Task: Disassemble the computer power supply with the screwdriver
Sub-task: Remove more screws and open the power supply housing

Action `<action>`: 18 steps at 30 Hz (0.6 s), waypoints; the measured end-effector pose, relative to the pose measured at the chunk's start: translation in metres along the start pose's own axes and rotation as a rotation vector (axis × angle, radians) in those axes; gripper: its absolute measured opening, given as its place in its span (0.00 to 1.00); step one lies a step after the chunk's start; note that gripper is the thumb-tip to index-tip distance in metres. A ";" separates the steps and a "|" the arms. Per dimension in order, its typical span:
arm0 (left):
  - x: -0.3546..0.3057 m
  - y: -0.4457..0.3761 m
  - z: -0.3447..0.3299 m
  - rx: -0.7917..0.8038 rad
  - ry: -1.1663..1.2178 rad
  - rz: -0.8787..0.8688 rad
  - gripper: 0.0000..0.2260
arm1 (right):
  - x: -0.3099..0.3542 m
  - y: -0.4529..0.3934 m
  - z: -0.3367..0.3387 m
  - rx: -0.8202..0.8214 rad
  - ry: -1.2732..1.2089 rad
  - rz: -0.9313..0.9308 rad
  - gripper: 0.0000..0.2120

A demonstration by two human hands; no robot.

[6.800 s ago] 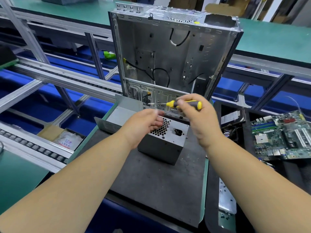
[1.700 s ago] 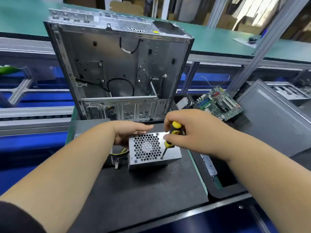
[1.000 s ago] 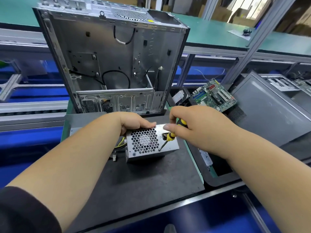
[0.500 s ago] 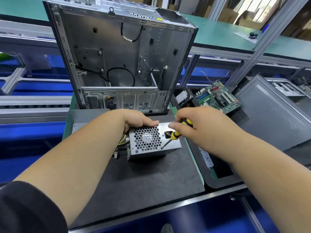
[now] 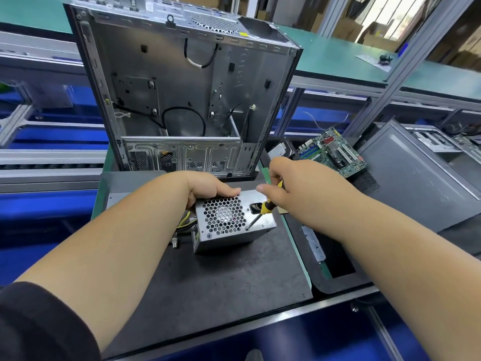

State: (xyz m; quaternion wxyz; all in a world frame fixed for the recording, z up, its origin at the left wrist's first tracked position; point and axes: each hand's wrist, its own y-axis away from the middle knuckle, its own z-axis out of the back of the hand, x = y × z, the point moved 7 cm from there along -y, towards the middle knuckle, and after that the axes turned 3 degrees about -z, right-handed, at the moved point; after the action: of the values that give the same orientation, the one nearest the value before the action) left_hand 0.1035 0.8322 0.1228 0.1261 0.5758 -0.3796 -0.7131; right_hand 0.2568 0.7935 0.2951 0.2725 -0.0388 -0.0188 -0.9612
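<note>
A grey metal power supply (image 5: 256,237) with a honeycomb fan grille facing up stands on the dark mat (image 5: 221,287). Yellow and black cables trail from its left side. My left hand (image 5: 208,190) grips its far upper edge. My right hand (image 5: 286,183) holds a yellow-and-black screwdriver (image 5: 263,209), its tip set on a screw at the grille's lower right corner.
An empty computer case (image 5: 182,87) stands upright just behind the power supply. A green motherboard (image 5: 330,152) and a grey case panel (image 5: 416,175) lie to the right. A flat grey panel (image 5: 125,183) lies at the left; conveyor rails run behind.
The power supply was turned since the oldest frame so its grille faces up. Over the last second the screwdriver tip stays on the grille's lower right screw; only the view has shifted slightly.
</note>
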 end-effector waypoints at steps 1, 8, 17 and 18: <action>0.000 0.001 0.000 -0.003 0.004 0.003 0.21 | 0.001 -0.002 -0.001 0.018 -0.017 -0.004 0.13; 0.001 0.002 0.002 -0.022 -0.003 0.000 0.22 | 0.003 0.006 0.003 0.063 -0.278 0.057 0.08; 0.003 -0.002 0.004 -0.011 0.022 0.010 0.22 | -0.008 0.003 0.005 -0.069 -0.107 0.025 0.12; 0.003 -0.004 0.006 -0.014 0.032 0.011 0.21 | -0.010 0.002 0.005 -0.072 -0.144 0.017 0.12</action>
State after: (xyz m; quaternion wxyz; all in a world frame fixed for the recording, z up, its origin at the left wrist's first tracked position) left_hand 0.0984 0.8351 0.1183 0.1402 0.5841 -0.3757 -0.7057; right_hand 0.2664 0.7976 0.2991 0.2771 -0.1177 -0.0035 -0.9536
